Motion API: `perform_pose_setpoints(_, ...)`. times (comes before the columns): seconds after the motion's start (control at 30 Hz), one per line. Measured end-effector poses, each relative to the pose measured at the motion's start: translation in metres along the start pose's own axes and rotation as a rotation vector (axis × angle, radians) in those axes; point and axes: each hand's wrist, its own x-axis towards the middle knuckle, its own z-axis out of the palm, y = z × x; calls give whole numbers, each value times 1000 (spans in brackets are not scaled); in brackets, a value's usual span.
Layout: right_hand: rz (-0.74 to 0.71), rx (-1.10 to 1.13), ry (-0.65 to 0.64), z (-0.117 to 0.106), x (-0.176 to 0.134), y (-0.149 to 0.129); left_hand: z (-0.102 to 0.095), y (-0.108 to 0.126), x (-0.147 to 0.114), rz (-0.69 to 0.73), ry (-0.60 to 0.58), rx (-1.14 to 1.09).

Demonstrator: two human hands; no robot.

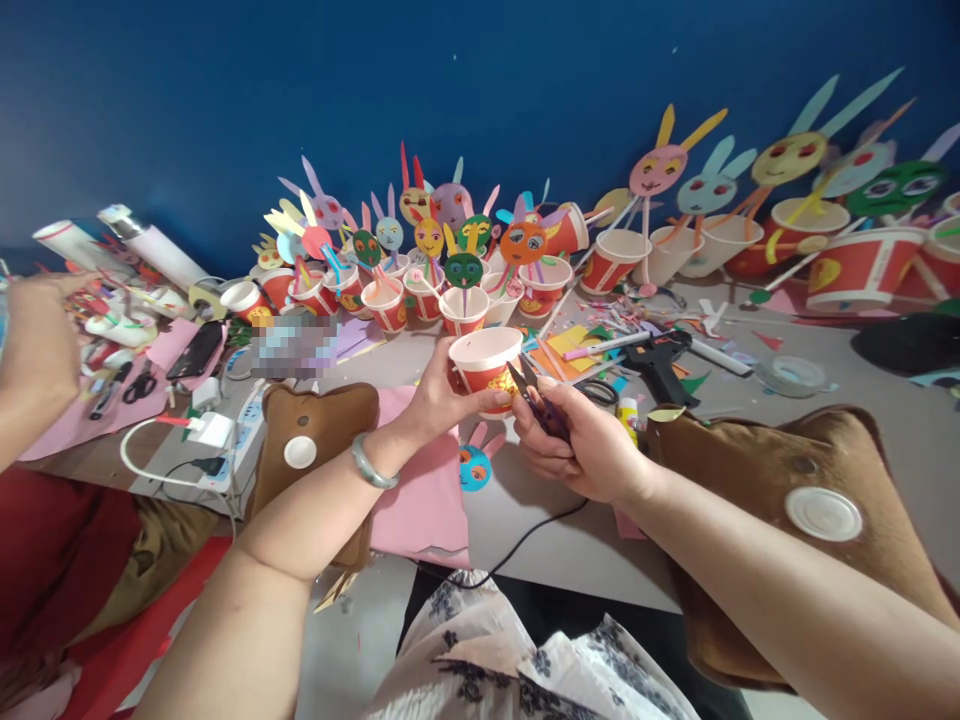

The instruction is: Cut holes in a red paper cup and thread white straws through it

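Observation:
My left hand (442, 385) is closed round a red and white paper cup (480, 372), its open mouth turned up and slightly toward me. In my right hand (574, 445) is a pair of dark scissors (541, 405), with the blades parted and their tips against or close to the right side of the cup. On the table below the cup lies a blue paper rabbit face (474, 467) with pink ears. Beside it is a sheet of pink paper (420, 490). My right fingers cover much of the scissor handles.
Paper cups with rabbit faces (463, 270) line the back by the blue wall. A black glue gun (654, 360), paper scraps and a glass dish (796, 375) lie right. Brown cushions (795, 500) flank me. Another person's arm (37, 350) reaches in at left, near a power strip (238, 430).

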Motion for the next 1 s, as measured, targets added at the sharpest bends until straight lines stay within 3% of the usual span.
perform_pose_setpoints(0.43, 45, 98, -51, 8, -8, -4, 2, -3, -1, 106, 53, 30)
perform_pose_setpoints(1.0, -32, 60, -12, 5, -4, 1, 3, -1, -3, 63, 7, 15)
